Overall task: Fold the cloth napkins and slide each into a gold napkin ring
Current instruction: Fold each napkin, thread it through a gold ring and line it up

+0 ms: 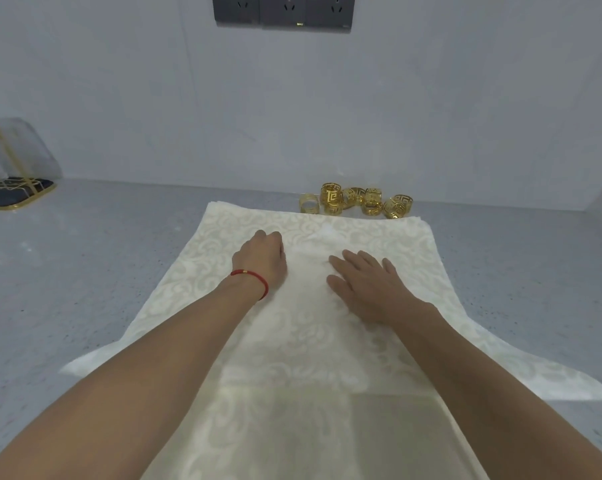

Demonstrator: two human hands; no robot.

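A grey speckled counter (84, 271) runs to a pale wall. The cream damask napkin (292, 341) lies spread at centre, gold napkin rings (356, 200) clustered just beyond its edge at 1 o'clock. The left hand (263, 259) rests knuckled, fingers curled under (whether pinching cloth, I cannot tell); the right hand (368, 282) presses flat. The cloth looks light, limp and likely to slide; corners seem the best hold.

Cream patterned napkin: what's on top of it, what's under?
On the cream patterned napkin: left hand with curled fingers, right hand flat. Grey speckled counter shows around it; further layers underneath are hidden.
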